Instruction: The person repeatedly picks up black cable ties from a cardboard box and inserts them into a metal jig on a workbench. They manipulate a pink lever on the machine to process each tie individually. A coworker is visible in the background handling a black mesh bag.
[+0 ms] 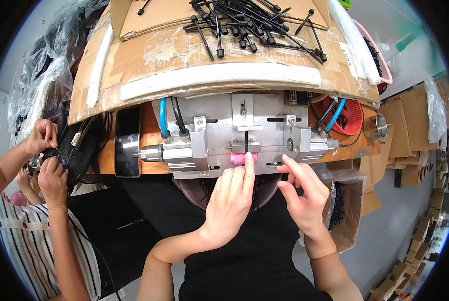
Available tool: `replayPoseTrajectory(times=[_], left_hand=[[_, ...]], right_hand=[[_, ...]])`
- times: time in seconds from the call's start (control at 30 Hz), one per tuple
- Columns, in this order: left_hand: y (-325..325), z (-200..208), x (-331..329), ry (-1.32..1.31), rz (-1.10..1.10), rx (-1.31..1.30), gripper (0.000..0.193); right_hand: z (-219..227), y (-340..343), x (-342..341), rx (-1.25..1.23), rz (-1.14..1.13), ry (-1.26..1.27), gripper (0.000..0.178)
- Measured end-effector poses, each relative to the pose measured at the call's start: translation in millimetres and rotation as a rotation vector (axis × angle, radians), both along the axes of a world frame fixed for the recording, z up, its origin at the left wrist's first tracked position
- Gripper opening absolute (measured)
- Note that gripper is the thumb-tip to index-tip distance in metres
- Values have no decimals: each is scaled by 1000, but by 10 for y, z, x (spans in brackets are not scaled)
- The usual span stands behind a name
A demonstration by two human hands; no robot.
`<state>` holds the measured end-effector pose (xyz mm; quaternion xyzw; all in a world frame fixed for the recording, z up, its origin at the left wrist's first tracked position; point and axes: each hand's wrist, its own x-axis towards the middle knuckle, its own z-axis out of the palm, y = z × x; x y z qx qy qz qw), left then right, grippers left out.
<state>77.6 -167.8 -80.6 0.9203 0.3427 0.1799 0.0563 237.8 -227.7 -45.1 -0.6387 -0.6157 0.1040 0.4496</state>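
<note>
My left hand (228, 205) reaches to the middle of a metal clamping fixture (219, 131), its index finger stretched out and its tip on a small pink block (238, 158). Behind that block, a slim black part (246, 139) stands between two small metal jaws. To the right, my right hand (305, 196) hovers by the fixture's front edge with fingers apart and nothing in them. Metal cylinders flank the fixture, the left one (180, 156) and the right one (312, 145) each fed by blue and black hoses.
Several black rod-like parts with knobbed ends (244, 27) lie on a cardboard-covered shelf (169, 57) above the fixture. A phone (128, 143) rests at left. A red basket (354, 116) and metal cup (376, 126) stand at right. A co-worker's hands (52, 173) work on black mesh at far left.
</note>
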Motion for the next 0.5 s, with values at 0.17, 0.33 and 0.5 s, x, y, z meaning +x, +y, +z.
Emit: replayPoseTrajectory(times=[0.17, 0.33, 0.5], left_hand=[[9, 36, -22, -24, -15, -97, 67], [348, 360, -108, -195, -162, -189, 64], [1930, 1008, 216, -385, -51, 254, 25]], right_hand=[[48, 51, 33, 20, -6, 10, 48], [286, 566, 208, 298, 84, -278, 39], [764, 1929, 373, 492, 116, -652, 9]])
